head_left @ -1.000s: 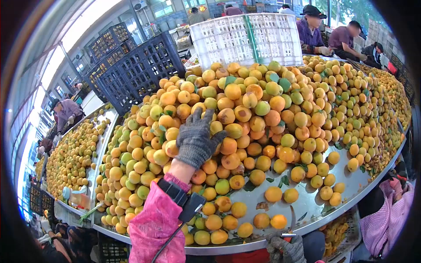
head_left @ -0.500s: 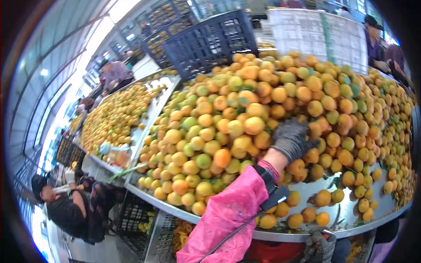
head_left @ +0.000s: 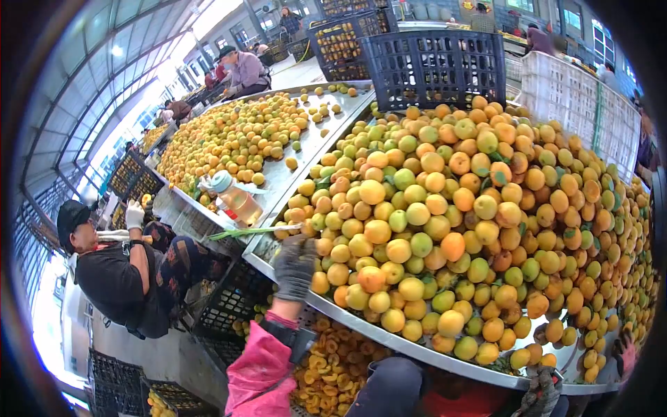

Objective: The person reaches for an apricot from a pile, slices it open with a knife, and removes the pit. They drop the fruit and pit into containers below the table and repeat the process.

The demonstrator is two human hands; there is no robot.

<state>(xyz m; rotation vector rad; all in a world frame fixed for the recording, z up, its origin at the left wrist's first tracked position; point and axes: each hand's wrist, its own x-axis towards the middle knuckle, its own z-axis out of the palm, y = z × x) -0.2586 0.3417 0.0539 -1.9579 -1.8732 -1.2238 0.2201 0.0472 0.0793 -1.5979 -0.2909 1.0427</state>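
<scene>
My left hand (head_left: 295,267), in a dark glove with a pink sleeve, is at the left edge of the heap of apricots (head_left: 417,229). Its fingers are drawn together and bent; whatever is in them is hidden. Right beyond the fingertips lies a green and white stalk (head_left: 253,230) across the metal table edge. Low at the right, by the table's front rim, is my gloved right hand (head_left: 540,393), closed around something with a bit of metal showing. The apricots are yellow, orange and greenish, with a few leaves among them.
A bottle (head_left: 236,198) stands beyond the stalk. Halved apricots (head_left: 333,368) fill a container under the table rim. A dark crate (head_left: 434,69) and a white crate (head_left: 580,104) border the heap. At left sits a person (head_left: 125,278); another hand (head_left: 627,354) shows far right.
My left hand has gone from the middle of the heap to its left edge. The view has swung left, bringing the bottle and halved apricots into plainer sight. My right hand stays low at the rim.
</scene>
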